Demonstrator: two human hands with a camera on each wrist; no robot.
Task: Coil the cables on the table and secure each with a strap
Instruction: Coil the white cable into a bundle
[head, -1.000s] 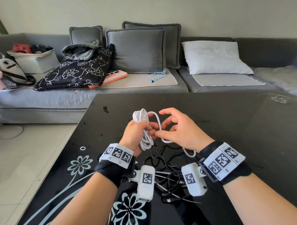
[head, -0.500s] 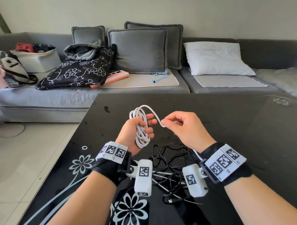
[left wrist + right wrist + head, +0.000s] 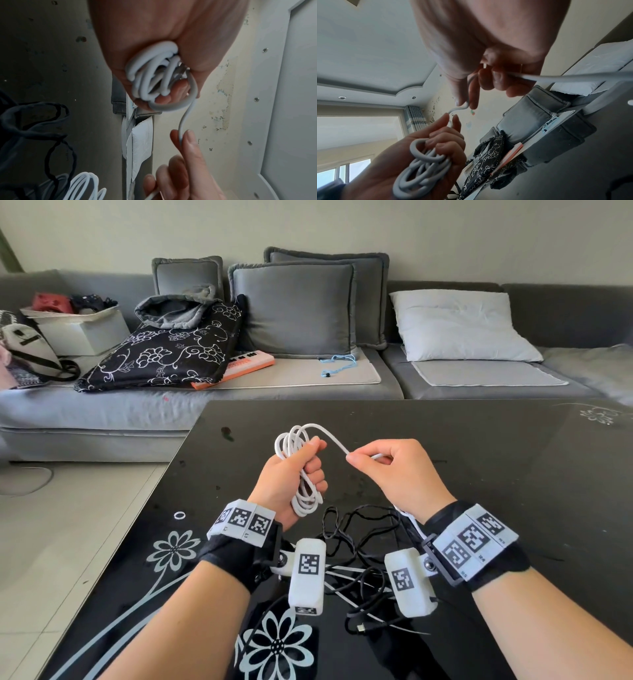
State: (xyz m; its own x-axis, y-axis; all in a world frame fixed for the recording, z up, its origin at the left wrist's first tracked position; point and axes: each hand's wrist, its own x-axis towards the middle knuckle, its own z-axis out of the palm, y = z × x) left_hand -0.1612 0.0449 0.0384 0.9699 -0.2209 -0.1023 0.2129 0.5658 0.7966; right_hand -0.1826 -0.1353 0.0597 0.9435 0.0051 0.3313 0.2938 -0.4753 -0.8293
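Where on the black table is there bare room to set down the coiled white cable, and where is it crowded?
Free: the table beyond and right of the right hand, up to the sofa-side edge; also the strip left of the left hand, toward the small white ring. Crowded: under the wrists, where the tangled black cables lie.
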